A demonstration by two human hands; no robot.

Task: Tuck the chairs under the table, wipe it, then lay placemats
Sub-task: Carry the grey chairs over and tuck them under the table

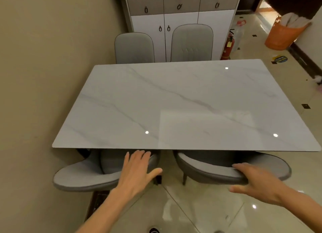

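You're pressing left hand (137, 170), fingers spread flat, on near-left chair (83, 175) backrest; right hand (250, 180) is clamping near-right chair (209, 171) top rim. Both are sitting partly under marble table (174, 102). Padded shells probably heavy, sliding easily on glossy tile floor (200, 206); keep gripping rims.

The table (174, 102) is the landmark, and its marble top lies bare from edge to edge, giving a hand open passage anywhere across it. At its near edge two grey chairs block the way under: the near-left chair (83, 173) and the near-right chair (244, 170), seats partly beneath the top. Between them a narrow strip of floor (167, 163) runs up to the table's edge. The wall (43, 76) stands close along the table's left side, leaving only a slim gap. Beyond the far edge two chair backs (134, 48) rise just before a cabinet (181, 20). Right of the table the tiled floor is open, with small litter well apart.
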